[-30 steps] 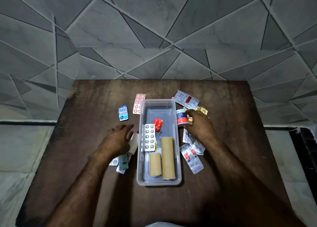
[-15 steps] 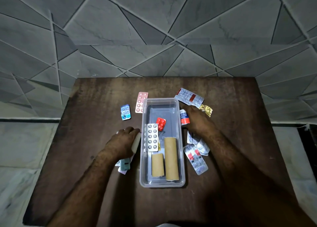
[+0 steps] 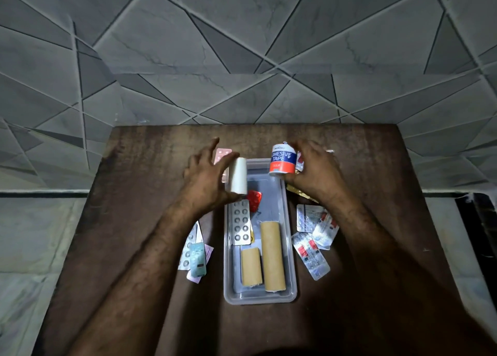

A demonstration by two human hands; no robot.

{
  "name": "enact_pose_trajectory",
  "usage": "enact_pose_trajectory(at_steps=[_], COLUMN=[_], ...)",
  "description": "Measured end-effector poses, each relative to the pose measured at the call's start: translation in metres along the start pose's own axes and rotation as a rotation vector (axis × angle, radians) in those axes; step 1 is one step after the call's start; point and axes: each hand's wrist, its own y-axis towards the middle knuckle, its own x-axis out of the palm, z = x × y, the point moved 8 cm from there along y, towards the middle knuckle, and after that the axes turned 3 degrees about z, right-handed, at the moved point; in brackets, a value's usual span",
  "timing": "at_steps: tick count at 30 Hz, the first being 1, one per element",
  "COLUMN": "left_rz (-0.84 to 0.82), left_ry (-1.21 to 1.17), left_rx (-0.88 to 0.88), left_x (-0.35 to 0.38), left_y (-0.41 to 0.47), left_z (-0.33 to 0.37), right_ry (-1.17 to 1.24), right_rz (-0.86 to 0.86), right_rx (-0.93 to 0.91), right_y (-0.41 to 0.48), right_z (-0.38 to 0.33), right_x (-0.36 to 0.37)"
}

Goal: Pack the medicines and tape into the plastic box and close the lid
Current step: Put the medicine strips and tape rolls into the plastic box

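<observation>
A clear plastic box (image 3: 293, 251) lies open on the brown table (image 3: 134, 194). Inside it are two tan rolls (image 3: 271, 256), a silver blister strip (image 3: 241, 222) and a red blister strip (image 3: 254, 198). My left hand (image 3: 207, 181) holds a white roll (image 3: 238, 175) above the box's far left corner. My right hand (image 3: 314, 173) holds an adhesive tape roll (image 3: 283, 160), white, blue and red, above the far right corner. No lid is in view.
Loose blister strips lie right of the box (image 3: 313, 237) and left of it (image 3: 195, 253). A pink strip (image 3: 222, 152) shows behind my left hand, and a gold foil strip (image 3: 295, 190) under my right wrist. A tiled wall (image 3: 242, 60) rises behind the table.
Both hands rose from the table and moved toward the box's far end. The left lifted the white roll; the right lifted the adhesive tape roll from beside the box.
</observation>
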Motion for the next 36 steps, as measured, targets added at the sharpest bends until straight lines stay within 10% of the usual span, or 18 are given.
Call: enact_pose_trajectory(at_steps=[20,32,36], left_rz=[-0.255,0.267,0.117], left_ry=[0.157,-0.411,-0.315], left_rx=[-0.041,-0.251,-0.460], left_x=[0.077,0.034,0.055], left_y=[0.026,0.033,0.048], left_z=[-0.007,-0.067,-0.102], right_ry=[-0.286,0.154,0.006], right_rz=[-0.231,0.034,-0.145], right_rx=[-0.050,0.257,0.299], right_y=[0.014,0.017,0.017], right_z=[0.001,0.072,0.102], right_x=[0.091,0.032,0.058])
